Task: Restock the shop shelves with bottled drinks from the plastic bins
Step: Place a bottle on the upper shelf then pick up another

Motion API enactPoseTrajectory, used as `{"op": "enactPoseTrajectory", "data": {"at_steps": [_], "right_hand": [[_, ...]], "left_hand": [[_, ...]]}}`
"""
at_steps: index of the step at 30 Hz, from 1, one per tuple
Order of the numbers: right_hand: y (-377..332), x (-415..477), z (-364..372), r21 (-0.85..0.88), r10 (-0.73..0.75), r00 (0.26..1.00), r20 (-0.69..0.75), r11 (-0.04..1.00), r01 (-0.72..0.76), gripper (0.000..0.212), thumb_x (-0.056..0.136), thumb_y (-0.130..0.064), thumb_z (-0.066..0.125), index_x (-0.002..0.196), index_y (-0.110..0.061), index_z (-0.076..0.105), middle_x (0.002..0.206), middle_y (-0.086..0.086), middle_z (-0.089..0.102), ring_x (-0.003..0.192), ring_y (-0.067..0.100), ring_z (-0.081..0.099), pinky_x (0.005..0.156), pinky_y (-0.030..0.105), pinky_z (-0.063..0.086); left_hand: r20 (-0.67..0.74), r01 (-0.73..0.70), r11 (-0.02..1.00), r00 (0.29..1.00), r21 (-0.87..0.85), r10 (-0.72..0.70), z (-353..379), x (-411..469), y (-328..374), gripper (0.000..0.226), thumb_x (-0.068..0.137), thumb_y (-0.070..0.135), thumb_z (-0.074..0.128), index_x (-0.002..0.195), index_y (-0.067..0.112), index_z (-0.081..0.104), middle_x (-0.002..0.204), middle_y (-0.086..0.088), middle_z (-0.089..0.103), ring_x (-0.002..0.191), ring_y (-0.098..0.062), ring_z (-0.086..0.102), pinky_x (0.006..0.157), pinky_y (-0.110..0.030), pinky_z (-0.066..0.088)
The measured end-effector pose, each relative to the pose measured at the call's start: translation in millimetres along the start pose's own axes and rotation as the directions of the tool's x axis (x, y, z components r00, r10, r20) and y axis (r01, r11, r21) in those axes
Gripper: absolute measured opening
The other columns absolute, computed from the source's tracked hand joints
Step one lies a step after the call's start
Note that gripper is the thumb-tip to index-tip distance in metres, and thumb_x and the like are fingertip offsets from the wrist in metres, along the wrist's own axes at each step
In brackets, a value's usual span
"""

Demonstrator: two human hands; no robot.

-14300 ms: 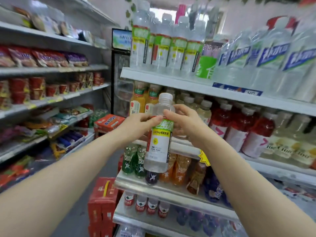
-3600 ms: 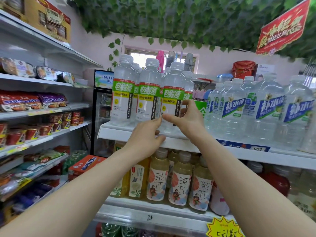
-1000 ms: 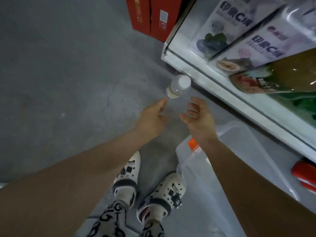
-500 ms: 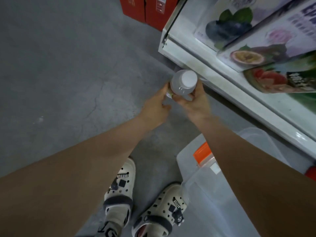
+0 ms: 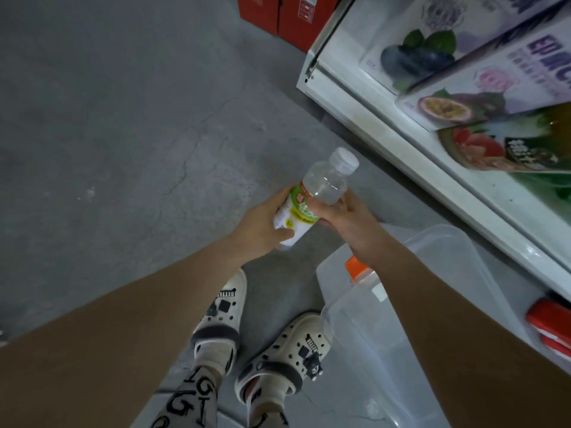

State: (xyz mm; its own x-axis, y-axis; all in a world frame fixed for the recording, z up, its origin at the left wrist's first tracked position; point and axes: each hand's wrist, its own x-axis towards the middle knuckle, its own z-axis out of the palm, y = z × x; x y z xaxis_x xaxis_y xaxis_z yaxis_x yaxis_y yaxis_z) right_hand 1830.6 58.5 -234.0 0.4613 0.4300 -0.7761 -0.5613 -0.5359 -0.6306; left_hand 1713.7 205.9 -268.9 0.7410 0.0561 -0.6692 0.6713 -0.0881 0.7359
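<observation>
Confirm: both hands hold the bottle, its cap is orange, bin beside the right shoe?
No. The cap is white, not orange; the head view shows it. The left hand and right hand both hold the bottle, and the bin lies beside the right shoe.

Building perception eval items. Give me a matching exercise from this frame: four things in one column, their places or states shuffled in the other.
Things:
1. bottle
2. plastic bin
3. red cartons
4. clogs

Places or states:
A. on the floor at the top of the view, past the shelf corner
B. on the person's feet
C. gripped by the left hand and the right hand
D. on the floor under the right forearm, beside the shelf base

Pairs: 1-C, 2-D, 3-A, 4-B
</observation>
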Motion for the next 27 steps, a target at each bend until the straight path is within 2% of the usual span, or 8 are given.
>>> {"op": "enactPoseTrajectory", "data": {"at_steps": [2,4,7,13,18,20,24,27], "right_hand": [[-3.3,-17.0,6.9,-0.002,0.042,0.998,0.043,0.999,-0.042,0.042,0.085,-0.02,0.079,0.122,-0.014,0.061,0.119,0.003,0.071,0.107,0.013,0.069,0.098,0.033,0.055],[-7.3,-34.4,12.2,-0.013,0.091,0.992,0.084,0.996,-0.09,0.055,0.078,-0.033,0.084,0.125,-0.016,0.061,0.12,0.003,0.071,0.109,0.016,0.069,0.099,0.036,0.055],[-17.3,-67.0,15.6,-0.006,0.125,0.984,0.124,0.992,-0.125,0.03,0.091,-0.023,0.071,0.12,-0.021,0.063,0.114,0.002,0.074,0.103,0.014,0.071,0.092,0.029,0.058],[-46.9,-135.5,12.5,0.068,0.155,0.985,0.079,0.985,-0.161,0.033,0.097,-0.027,0.063,0.126,-0.01,0.062,0.115,0.008,0.073,0.104,0.021,0.072,0.084,0.027,0.059],[-83.4,-201.1,9.5,0.179,0.155,0.988,-0.001,0.972,-0.152,0.043,0.092,-0.028,0.07,0.131,-0.012,0.059,0.12,0.008,0.072,0.11,0.023,0.07,0.1,0.042,0.055],[-102.8,-231.0,9.5,0.211,0.13,0.991,-0.002,0.969,-0.127,0.042,0.092,-0.024,0.071,0.131,-0.014,0.059,0.12,0.008,0.072,0.111,0.024,0.07,0.099,0.041,0.054],[-148.5,-294.4,7.3,0.232,0.086,0.996,-0.019,0.969,-0.079,0.034,0.094,-0.018,0.068,0.127,-0.016,0.062,0.118,0.006,0.073,0.108,0.021,0.071,0.096,0.035,0.055],[-180.9,-342.0,2.8,0.225,0.059,0.997,-0.042,0.973,-0.049,0.034,0.094,-0.019,0.068,0.128,-0.015,0.062,0.117,0.005,0.074,0.107,0.02,0.071,0.094,0.032,0.057]], "left_hand": [[0.037,0.037,0.997,0.999,-0.072,-0.034,2.3,-21.0,-2.4,0.086,0.079,0.003,0.077,0.144,0.038,0.033,0.128,0.016,0.058,0.112,0.004,0.056,0.099,-0.015,0.045],[0.059,0.057,0.988,0.997,-0.143,-0.049,6.0,-45.3,3.9,0.085,0.076,0.003,0.08,0.137,0.041,0.036,0.122,0.019,0.062,0.109,0.004,0.061,0.094,-0.017,0.048],[0.07,0.085,0.976,0.995,-0.2,-0.072,10.4,-83.7,29.8,0.079,0.077,-0.005,0.077,0.126,0.044,0.038,0.109,0.023,0.063,0.095,0.013,0.063,0.083,-0.011,0.051],[0.051,0.077,0.991,0.996,-0.112,-0.072,12.5,-144.0,82.8,0.071,0.079,0.012,0.081,0.118,0.055,0.04,0.095,0.042,0.063,0.09,0.018,0.059,0.073,-0.003,0.045],[0.035,0.071,0.99,0.997,-0.121,-0.067,10.8,-188.3,136.9,0.074,0.075,0.018,0.084,0.125,0.051,0.04,0.104,0.023,0.064,0.09,0.008,0.063,0.076,-0.01,0.051],[0.042,0.077,0.991,0.996,-0.107,-0.073,6.5,-208.5,163.8,0.076,0.075,0.02,0.084,0.128,0.048,0.037,0.105,0.023,0.062,0.091,0.005,0.063,0.077,-0.011,0.051],[0.058,0.035,0.998,0.998,-0.055,-0.032,0.2,-253.2,223.6,0.077,0.078,0.017,0.082,0.136,0.038,0.037,0.104,0.031,0.056,0.085,0.023,0.057,0.071,-0.002,0.045],[0.075,0.001,1.0,0.997,-0.011,-0.001,-1.6,-289.0,266.7,0.083,0.077,0.021,0.083,0.144,0.029,0.036,0.118,0.017,0.061,0.092,0.015,0.059,0.079,-0.008,0.049]]}}
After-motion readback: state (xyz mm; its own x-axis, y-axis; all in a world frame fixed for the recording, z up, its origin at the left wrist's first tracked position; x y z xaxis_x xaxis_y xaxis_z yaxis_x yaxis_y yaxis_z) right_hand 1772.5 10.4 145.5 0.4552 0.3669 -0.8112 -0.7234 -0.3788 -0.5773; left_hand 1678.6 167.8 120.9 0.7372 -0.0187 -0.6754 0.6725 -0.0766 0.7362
